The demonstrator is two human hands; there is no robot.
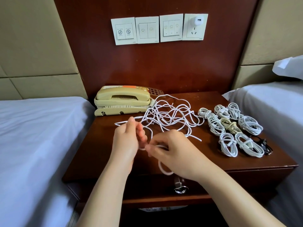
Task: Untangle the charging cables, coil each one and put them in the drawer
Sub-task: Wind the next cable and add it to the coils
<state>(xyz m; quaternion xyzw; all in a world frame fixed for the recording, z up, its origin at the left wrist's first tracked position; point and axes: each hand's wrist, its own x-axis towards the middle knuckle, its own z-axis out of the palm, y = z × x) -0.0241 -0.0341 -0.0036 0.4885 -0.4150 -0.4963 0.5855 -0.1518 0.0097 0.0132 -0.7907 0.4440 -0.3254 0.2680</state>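
Observation:
A loose tangle of white cables (172, 115) lies on the middle of the dark wooden nightstand (246, 163). My left hand (129, 141) holds a strand of it upright between curled fingers. My right hand (172, 151) pinches the same white cable close to the left fingers, and a loop (164, 169) hangs below it over the front edge. Several coiled white cables (229, 126) and a black one (264, 145) lie in a group on the right part of the top. The drawer (213, 185) under the top is shut; its metal handle (180, 187) shows between my forearms.
A beige telephone (123, 100) stands at the back left of the nightstand. Beds with white sheets flank it, one at left (32, 136) and one at right (270, 104). Wall switches (147, 30) and a socket with a white charger (197, 22) are on the panel above.

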